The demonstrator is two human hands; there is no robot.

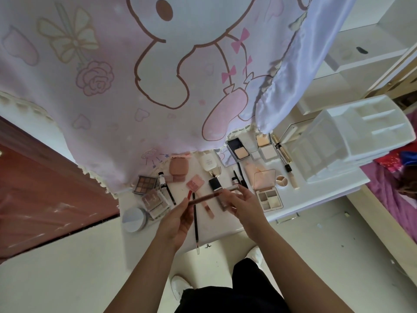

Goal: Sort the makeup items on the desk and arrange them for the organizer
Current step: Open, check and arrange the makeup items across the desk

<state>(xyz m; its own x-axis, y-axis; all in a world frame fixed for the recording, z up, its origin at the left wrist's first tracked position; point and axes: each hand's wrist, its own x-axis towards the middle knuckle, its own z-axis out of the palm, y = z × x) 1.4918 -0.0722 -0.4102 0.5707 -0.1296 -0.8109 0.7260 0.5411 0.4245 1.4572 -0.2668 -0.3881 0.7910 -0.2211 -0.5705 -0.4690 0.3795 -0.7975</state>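
Far left on the white desk (228, 224): round pale-blue powder jar (134, 219) at the edge, w/ a clear-cased palette (155, 201) just behind it and a brown eyeshadow palette (145, 184) behind that. Left hand (178, 219) is closed, fingertips pinching one end of a slim brown pencil (204, 198) held above the desk, tilted up toward the right. Under it a long dark pencil (195, 220) lies on the desk, tip overhanging the front edge. Right hand (242, 203) is also closed, fingers on the brown pencil's other end and around a pale stick-like item; can't tell exactly what. Behind the hands: pink blush compact (195, 182), black-capped bottle (215, 185). Right of the hands: open grey quad palette (269, 199), then powder compacts (239, 149) near the pink printed curtain (112, 75). Far right: white organizer (352, 136) on the desk corner, compartments showing nothing inside.
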